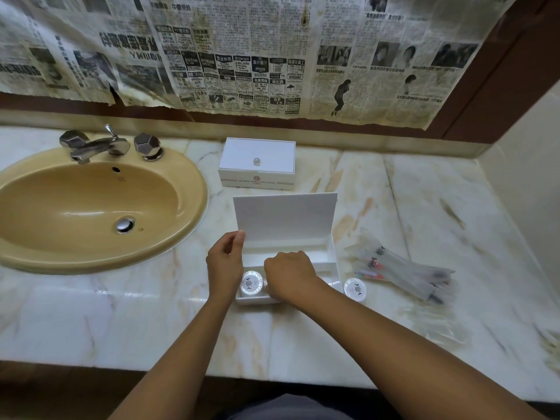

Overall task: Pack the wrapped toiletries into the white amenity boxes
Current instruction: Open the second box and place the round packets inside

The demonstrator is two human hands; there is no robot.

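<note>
Packing round soaps into the open box on the marble vanity.

Biggest first: your pale veined marble countertop (394, 207) has the tan oval sink (91, 207) at its left, a closed white lidded amenity box (257, 162) at the back and an open white amenity box (288, 253) right in front of you. Clear-wrapped toothbrush packets (403, 269) lie just right of it. Your left hand (224, 268) pinches the raised lid's edge; your right hand (288, 275) is curled down into the front compartment, can't tell what it holds. One round wrapped soap (251, 283) sits inside, another round wrapped soap (355, 288) outside by the right wall.
</note>
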